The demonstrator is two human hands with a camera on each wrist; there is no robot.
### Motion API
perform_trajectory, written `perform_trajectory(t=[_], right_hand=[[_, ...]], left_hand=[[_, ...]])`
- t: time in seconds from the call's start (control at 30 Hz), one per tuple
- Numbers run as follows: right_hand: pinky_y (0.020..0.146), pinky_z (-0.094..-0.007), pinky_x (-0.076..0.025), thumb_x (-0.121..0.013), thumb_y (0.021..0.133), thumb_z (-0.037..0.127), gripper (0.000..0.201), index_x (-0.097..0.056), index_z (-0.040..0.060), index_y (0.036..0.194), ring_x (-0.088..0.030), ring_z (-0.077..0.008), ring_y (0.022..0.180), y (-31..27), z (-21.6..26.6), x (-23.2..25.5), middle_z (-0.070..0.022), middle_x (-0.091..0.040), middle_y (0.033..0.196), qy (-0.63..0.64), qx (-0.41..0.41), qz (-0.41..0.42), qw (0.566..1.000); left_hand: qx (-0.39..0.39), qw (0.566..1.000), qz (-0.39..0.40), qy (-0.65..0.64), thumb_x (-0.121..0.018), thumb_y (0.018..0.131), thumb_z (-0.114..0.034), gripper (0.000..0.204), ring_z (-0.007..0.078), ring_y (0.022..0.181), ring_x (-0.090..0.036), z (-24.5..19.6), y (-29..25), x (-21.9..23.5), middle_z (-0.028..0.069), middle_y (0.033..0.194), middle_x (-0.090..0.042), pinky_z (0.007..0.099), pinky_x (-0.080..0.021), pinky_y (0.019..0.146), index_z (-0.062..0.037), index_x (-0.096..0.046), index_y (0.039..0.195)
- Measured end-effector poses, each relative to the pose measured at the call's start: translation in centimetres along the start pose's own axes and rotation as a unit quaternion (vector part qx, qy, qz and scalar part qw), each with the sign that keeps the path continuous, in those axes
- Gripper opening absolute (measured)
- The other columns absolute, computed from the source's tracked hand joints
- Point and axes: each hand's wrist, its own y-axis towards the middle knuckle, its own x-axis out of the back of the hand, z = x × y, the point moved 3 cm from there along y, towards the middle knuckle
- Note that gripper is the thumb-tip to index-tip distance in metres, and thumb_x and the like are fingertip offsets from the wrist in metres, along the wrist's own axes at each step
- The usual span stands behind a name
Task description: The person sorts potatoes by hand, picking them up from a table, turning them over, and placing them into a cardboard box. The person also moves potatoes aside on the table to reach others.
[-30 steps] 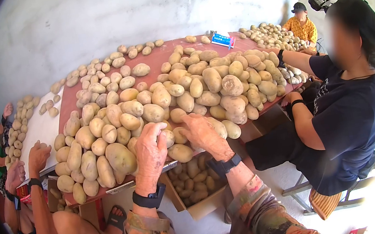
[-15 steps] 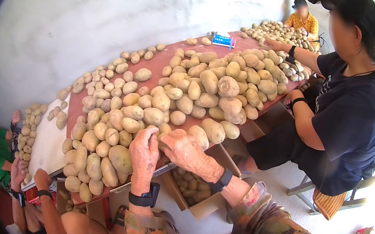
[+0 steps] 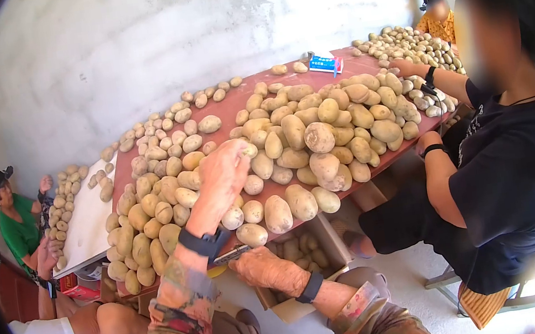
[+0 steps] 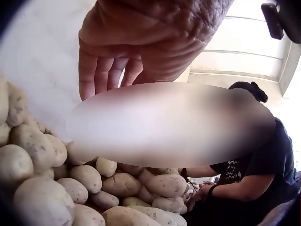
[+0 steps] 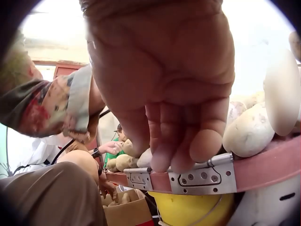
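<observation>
My left hand (image 3: 222,171) reaches over the potato pile, fingertips right at a small yellowish potato (image 3: 250,150). In the left wrist view the fingers (image 4: 87,75) hang down with light showing under the palm; a blurred patch hides the fingertips. My right hand (image 3: 264,270) is low at the near table edge, below a large potato (image 3: 251,234). Its fingers (image 5: 183,136) droop loosely in front of a metal hinge (image 5: 202,176) in the right wrist view, with nothing seen in them. A row of potatoes (image 3: 278,214) lies along that edge.
The red table (image 3: 232,107) carries heaps of potatoes. Under its edge stands a cardboard box (image 3: 335,242) of potatoes; a yellow bucket (image 5: 188,207) is below the hinge. A person in black (image 3: 516,154) sits at the right; others sit left and far right.
The hands have parted from close together at the table edge. My left hand has gone forward over the pile; my right hand has dropped below the edge. The view has shifted slightly.
</observation>
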Motion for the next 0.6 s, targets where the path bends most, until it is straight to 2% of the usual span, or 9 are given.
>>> perform_trajectory(t=[0.13, 0.2, 0.23, 0.3, 0.33, 0.43, 0.5, 0.53, 0.6], right_hand=[[0.070, -0.0415, -0.055, -0.060, 0.079, 0.009, 0.011, -0.070, 0.0059, 0.080, -0.070, -0.0300, 0.082, 0.0, 0.4, -2.1, -0.0139, -0.071, 0.082, -0.030, -0.017, -0.008, 0.999], [0.069, -0.0405, -0.055, -0.059, 0.078, 0.008, 0.011, -0.070, 0.0067, 0.077, -0.070, -0.0297, 0.080, -0.5, 0.4, -2.4, -0.0133, -0.071, 0.080, -0.030, 0.001, -0.025, 0.999], [0.068, -0.0409, -0.054, -0.057, 0.081, 0.010, 0.012, -0.068, 0.0062, 0.082, -0.070, -0.0303, 0.078, -0.7, 0.2, -2.5, -0.0133, -0.070, 0.078, -0.030, 0.009, -0.031, 0.999], [0.067, -0.0418, -0.052, -0.053, 0.087, 0.013, 0.014, -0.064, 0.0052, 0.091, -0.068, -0.0314, 0.074, -1.0, -0.1, -2.7, -0.0133, -0.067, 0.073, -0.029, 0.025, -0.043, 0.998], [0.068, -0.0418, -0.052, -0.053, 0.086, 0.013, 0.014, -0.064, 0.0053, 0.091, -0.068, -0.0312, 0.076, -1.2, -0.2, -2.7, -0.0134, -0.067, 0.075, -0.031, 0.020, -0.043, 0.998], [0.070, -0.0418, -0.052, -0.054, 0.085, 0.012, 0.014, -0.065, 0.0056, 0.091, -0.067, -0.0308, 0.080, -1.7, -0.2, -2.1, -0.0138, -0.067, 0.080, -0.035, 0.007, -0.023, 0.999], [0.071, -0.0417, -0.052, -0.055, 0.084, 0.012, 0.014, -0.065, 0.0055, 0.091, -0.067, -0.0305, 0.083, -2.0, -0.2, -1.9, -0.0142, -0.067, 0.084, -0.035, -0.002, 0.017, 0.999], [0.071, -0.0417, -0.052, -0.055, 0.083, 0.012, 0.015, -0.065, 0.0051, 0.091, -0.067, -0.0305, 0.083, -2.2, -0.2, -1.7, -0.0142, -0.067, 0.085, -0.036, 0.001, 0.009, 0.999], [0.071, -0.0417, -0.052, -0.055, 0.083, 0.011, 0.015, -0.065, 0.0043, 0.091, -0.067, -0.0304, 0.083, -2.8, -0.1, -1.6, -0.0141, -0.067, 0.087, -0.037, 0.007, -0.007, 0.999]], left_hand=[[-0.001, 0.986, 0.123, 0.113, -0.064, 0.085, -0.012, 0.040, 0.0353, 0.113, -0.055, 1.7, 2.4, -5.3, 0.0200, 0.116, -0.061, 0.0438, -0.046, 0.094, -0.0046, -0.054, 0.123], [-0.008, 0.985, 0.139, 0.098, -0.064, 0.085, -0.012, 0.046, 0.0364, 0.120, -0.049, 2.1, 2.8, -6.7, 0.0209, 0.125, -0.055, 0.0437, -0.042, 0.100, -0.0041, -0.050, 0.128], [-0.010, 0.985, 0.147, 0.090, -0.064, 0.085, -0.012, 0.048, 0.0369, 0.123, -0.047, 2.3, 2.8, -7.4, 0.0213, 0.129, -0.052, 0.0437, -0.040, 0.102, -0.0039, -0.048, 0.130], [-0.014, 0.989, 0.140, 0.040, -0.064, 0.084, -0.012, 0.050, 0.0376, 0.121, -0.047, 3.2, 3.0, -8.8, 0.0213, 0.129, -0.051, 0.0439, -0.041, 0.101, -0.0036, -0.046, 0.131], [-0.015, 0.991, 0.135, 0.015, -0.064, 0.084, -0.011, 0.051, 0.0380, 0.121, -0.048, 3.7, 3.1, -9.6, 0.0213, 0.129, -0.050, 0.0440, -0.041, 0.101, -0.0035, -0.045, 0.131], [-0.094, 0.992, 0.075, 0.024, -0.060, 0.083, -0.010, 0.048, 0.0417, 0.108, -0.051, 3.9, 3.9, -11.3, 0.0216, 0.111, -0.053, 0.0500, -0.042, 0.089, -0.0011, -0.043, 0.127], [-0.028, 0.990, 0.133, 0.049, -0.064, 0.081, -0.009, 0.054, 0.0400, 0.110, -0.051, 3.1, 4.8, -11.4, 0.0209, 0.112, -0.052, 0.0471, -0.044, 0.089, -0.0034, -0.042, 0.130], [0.004, 0.985, 0.161, 0.060, -0.066, 0.080, -0.008, 0.057, 0.0391, 0.111, -0.051, 2.5, 5.3, -11.4, 0.0206, 0.112, -0.051, 0.0456, -0.045, 0.090, -0.0046, -0.042, 0.131], [0.036, 0.976, 0.163, 0.141, -0.067, 0.078, -0.007, 0.058, 0.0398, 0.108, -0.051, 2.1, 6.5, -12.8, 0.0209, 0.109, -0.052, 0.0467, -0.046, 0.087, -0.0053, -0.042, 0.130]])
